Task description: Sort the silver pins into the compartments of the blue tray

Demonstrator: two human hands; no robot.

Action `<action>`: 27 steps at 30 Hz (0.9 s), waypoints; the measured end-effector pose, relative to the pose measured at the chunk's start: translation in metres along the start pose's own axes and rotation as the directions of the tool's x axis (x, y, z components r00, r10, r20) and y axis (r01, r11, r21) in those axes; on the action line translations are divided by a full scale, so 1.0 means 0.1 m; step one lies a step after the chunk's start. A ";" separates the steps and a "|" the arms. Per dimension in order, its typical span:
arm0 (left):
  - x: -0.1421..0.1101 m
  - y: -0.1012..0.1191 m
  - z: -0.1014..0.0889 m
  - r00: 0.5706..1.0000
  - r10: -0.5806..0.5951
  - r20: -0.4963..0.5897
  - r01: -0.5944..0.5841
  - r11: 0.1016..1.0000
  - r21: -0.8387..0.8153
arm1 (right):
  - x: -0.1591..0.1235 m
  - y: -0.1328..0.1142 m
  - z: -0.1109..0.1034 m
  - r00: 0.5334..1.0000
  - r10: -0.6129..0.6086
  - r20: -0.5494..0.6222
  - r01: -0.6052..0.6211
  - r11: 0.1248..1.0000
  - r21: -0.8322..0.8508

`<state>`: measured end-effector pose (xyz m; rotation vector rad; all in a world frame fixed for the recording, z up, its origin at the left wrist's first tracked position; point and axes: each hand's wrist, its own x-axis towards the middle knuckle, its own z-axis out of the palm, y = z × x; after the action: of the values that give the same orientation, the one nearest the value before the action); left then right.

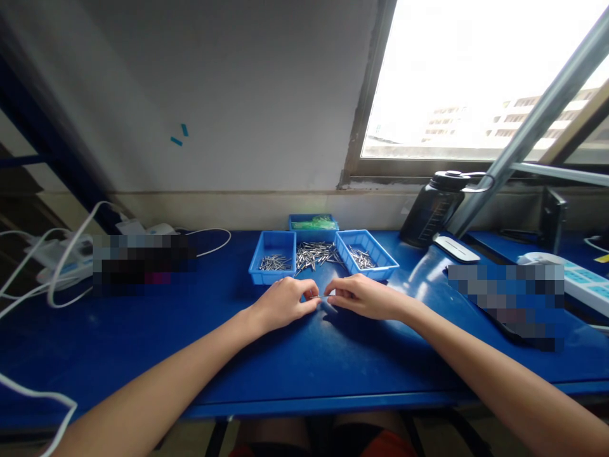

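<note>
My left hand (288, 303) and my right hand (356, 296) meet over the blue tabletop, fingertips pinched. A thin metal pin (322, 296) spans the gap between them, one end in each pinch; its finer shape is too small to make out. Just beyond my hands lies a loose pile of similar metal pins (316, 254). To the left of the pile is a blue bin (273, 242) with pins on its floor. On the right a second blue bin (380, 254) also holds pins. Behind the pile, a third blue bin (297, 218) contains something green and shiny.
A dark water bottle (431, 212) leans near the window, beside a white flat device (457, 249). White cables (66, 266) run over the table's left side. At far right lies a white power strip (578, 282). Blurred-out objects lie at left and right.
</note>
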<state>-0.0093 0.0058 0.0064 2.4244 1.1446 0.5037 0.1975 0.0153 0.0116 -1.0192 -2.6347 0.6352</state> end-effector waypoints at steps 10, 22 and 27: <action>0.01 0.00 -0.01 1.000 -0.005 -0.029 0.007 0.997 0.075 | -0.01 0.05 -0.03 0.999 0.030 -0.014 -0.031 0.993 -0.113; 0.01 -0.02 -0.01 0.999 0.024 -0.035 -0.020 0.995 0.103 | -0.01 0.07 0.00 0.999 0.042 -0.006 -0.042 0.992 -0.118; 0.01 -0.01 -0.02 0.998 0.030 -0.052 -0.025 0.995 0.100 | 0.00 0.09 0.01 1.000 0.031 -0.007 -0.031 0.991 -0.127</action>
<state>-0.0106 0.0074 0.0082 2.5288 1.1857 0.5356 0.2025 0.0204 0.0070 -1.0971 -2.6892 0.4761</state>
